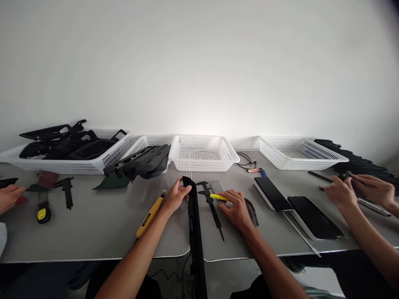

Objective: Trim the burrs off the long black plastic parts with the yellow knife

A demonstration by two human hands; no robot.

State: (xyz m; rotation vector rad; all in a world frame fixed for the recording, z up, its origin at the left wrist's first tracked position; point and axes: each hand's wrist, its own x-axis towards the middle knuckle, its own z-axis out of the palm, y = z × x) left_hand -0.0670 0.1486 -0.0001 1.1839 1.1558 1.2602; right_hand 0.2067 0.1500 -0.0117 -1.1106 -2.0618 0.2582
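My left hand is closed on the top end of a long black plastic strip, which runs down past the table's front edge. In my right hand is a yellow tool, gripped between the fingers, its tip pointing left toward the strip but apart from it. Black calipers lie between the strip and my right hand. Part of a dark curved item shows beside my right wrist. A yellow-handled tool rests left of my left forearm.
White baskets line the wall; two at left hold black parts. Two phones on white blocks and a white cable lie at right. Other people's hands work at far right, another at far left.
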